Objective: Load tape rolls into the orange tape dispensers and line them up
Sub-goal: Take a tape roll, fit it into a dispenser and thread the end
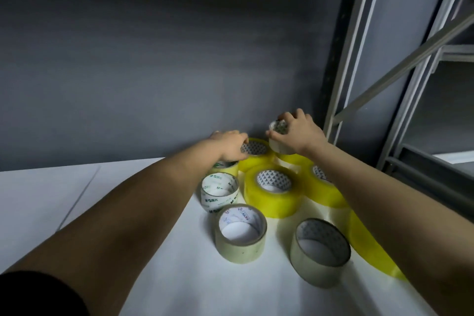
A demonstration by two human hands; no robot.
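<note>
White tabletop [77, 200] carrying a cluster of tape rolls around a thick yellow roll [272, 194]. Behind that roll, the left hand [228, 143] grips another yellow roll [256, 154]; the right hand [297, 133] holds a small clear roll [278, 136] raised.

Both bare forearms reach forward and away from the body, converging toward the far middle; the left hand [229, 143] lies palm down with the wrist nearly straight, its fingers curled downward, the fingertips hidden from view; the right hand [298, 134] sits slightly higher, knuckles up, fingers and thumb curled round a small tape roll [278, 136], gripping it from above; a dark sleeve [38, 295] covers the left upper arm at the lower corner.
</note>
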